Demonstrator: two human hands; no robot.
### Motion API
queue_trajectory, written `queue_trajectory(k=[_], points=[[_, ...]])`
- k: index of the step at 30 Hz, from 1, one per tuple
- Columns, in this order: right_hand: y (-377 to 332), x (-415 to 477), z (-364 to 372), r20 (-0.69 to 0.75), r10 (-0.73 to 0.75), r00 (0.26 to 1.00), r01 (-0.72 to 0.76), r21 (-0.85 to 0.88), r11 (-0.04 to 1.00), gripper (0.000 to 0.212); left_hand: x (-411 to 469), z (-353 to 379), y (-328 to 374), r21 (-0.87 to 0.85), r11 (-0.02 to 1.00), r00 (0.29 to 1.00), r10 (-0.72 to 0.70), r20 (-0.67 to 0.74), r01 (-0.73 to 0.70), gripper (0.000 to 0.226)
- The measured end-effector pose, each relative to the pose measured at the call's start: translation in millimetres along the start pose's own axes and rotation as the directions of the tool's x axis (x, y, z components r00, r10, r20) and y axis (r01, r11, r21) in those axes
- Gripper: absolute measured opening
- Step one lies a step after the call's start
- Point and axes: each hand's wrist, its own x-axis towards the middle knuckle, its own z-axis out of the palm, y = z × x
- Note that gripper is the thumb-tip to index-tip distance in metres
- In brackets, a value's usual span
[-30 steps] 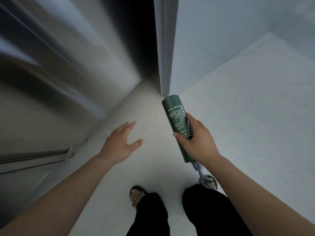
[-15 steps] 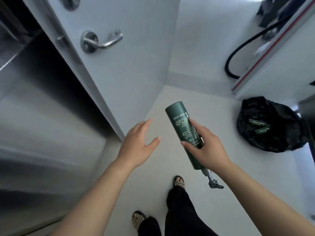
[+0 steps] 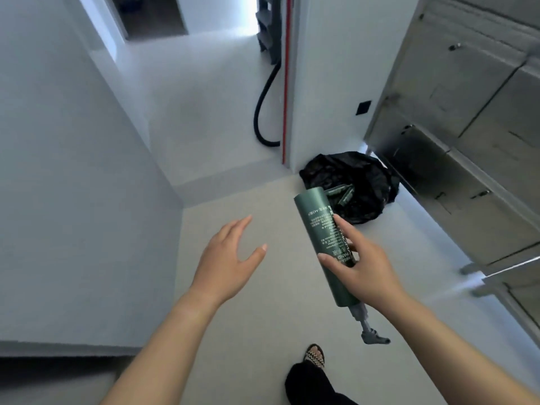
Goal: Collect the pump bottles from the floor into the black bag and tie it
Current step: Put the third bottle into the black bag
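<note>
- The right hand (image 3: 365, 267) gripped a green pump bottle (image 3: 324, 244) around its middle, fingers (image 3: 342, 229) wrapped on the label, pump end toward the person.
- The left hand (image 3: 230, 258) hung empty, fingers spread, apart from the bottle.
- The black bag (image 3: 371, 182) lay open on the floor (image 3: 233, 331) ahead, by the wall corner, with several green bottles (image 3: 342, 194) already inside.
- Judged from this, collection was well under way; this bottle was not yet dropped in, and the bag was not yet tied.
</note>
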Motion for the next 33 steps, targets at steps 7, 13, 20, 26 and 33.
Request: queue_trajectory(k=[7,13,20,26,33], points=[[51.3,51.0,-81.0,-0.177,0.123,0.976,-0.107,0.095,0.99,0.074,110.4,35.9,86.2,0.093,0.982,0.983,0.151,0.107,-0.161,0.062],[82.2,72.8,-138.5,-0.284,0.197,0.938,-0.159,0.153,0.975,0.073,168.9,66.9,149.4,0.153,0.926,0.932,0.318,0.174,-0.344,0.062],[105.6,124.1,-162.1,-0.36,0.279,0.891,-0.216,0.205,0.955,0.073,244.3,91.2,179.6,0.162,0.877,0.878,0.405,0.254,-0.452,0.062],[120.2,208.9,-169.7,-0.411,0.324,0.852,-0.262,0.2,0.944,0.071,342.4,93.7,177.2,0.046,0.897,0.877,0.417,0.239,-0.439,0.063],[125.6,318.4,-167.7,-0.45,0.406,0.795,-0.346,0.213,0.914,0.071,478.9,81.9,173.5,-0.034,0.883,0.844,0.457,0.281,-0.468,0.056]])
